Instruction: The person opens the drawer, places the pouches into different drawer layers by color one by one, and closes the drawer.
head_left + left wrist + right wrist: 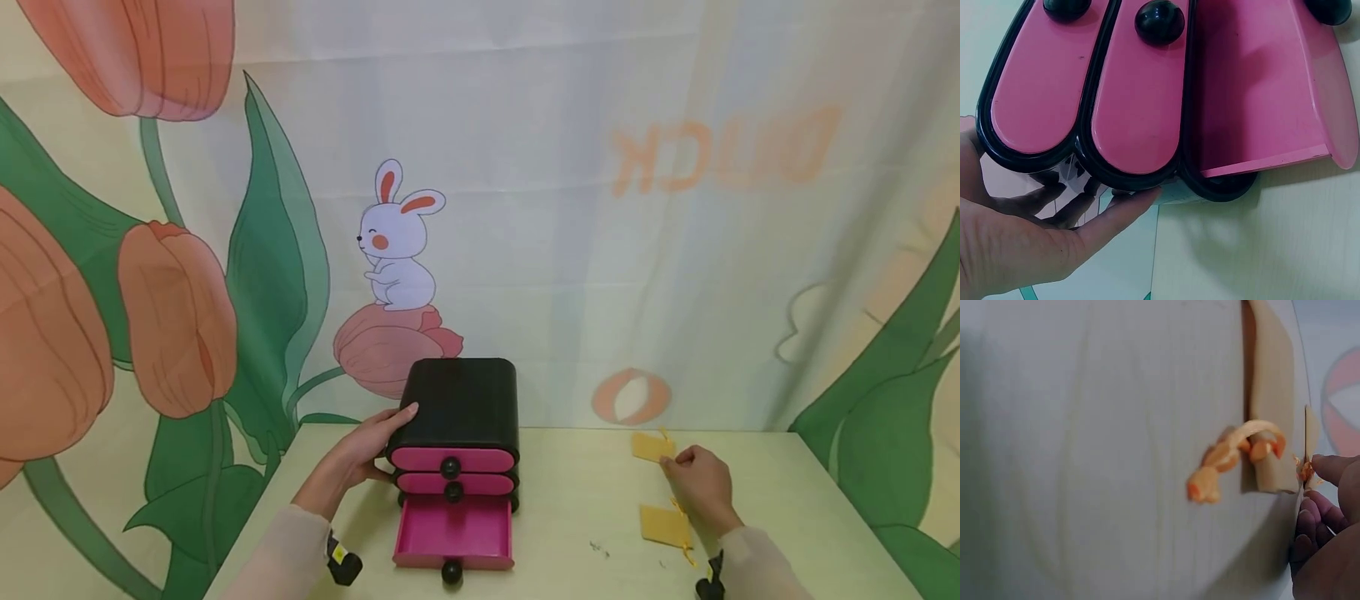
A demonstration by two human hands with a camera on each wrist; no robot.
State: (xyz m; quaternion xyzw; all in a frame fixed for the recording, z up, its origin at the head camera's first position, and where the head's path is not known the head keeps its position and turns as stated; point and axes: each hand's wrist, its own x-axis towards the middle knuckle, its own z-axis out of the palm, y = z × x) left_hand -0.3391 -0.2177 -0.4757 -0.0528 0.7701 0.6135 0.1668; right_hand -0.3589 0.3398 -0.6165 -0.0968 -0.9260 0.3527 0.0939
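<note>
On pale table (570, 483), my left hand (367, 448) gripped side of black drawer box (465, 400), bottom drawer (457, 531) pulled out; right hand (702, 485) pinched far yellow pouch (649, 447) at one end, nearer pouch (663, 527) untouched. Step seemed pick-up; next move likely called for lift.

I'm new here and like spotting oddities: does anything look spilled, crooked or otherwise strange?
Two things. Small dark specks on the table, between the drawer unit and the nearer yellow pouch, look like a blemish or spill; I can't tell which. The big lettering on the backdrop reads backwards, as if mirrored.
</note>
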